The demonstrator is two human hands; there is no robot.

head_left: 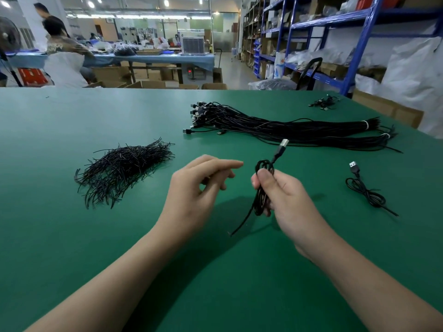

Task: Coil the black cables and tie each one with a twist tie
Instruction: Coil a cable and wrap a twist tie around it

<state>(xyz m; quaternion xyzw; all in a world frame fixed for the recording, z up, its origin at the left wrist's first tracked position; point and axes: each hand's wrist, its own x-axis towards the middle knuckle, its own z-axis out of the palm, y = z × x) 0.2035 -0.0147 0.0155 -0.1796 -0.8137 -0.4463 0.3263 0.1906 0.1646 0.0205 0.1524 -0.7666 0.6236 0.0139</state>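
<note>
Gripping the coiled cable [260, 203] mid-bundle with curled fingers, the right hand [286, 200] pins light, floppy loops likely to spring apart; left hand [196, 190] fingers loose, empty.

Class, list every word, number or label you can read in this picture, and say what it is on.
No text can be read.
White bag by the blue shelves: blue print, too blurred.
Red crate: pale marks, too blurred.
Red display under the far table: too small.
</note>
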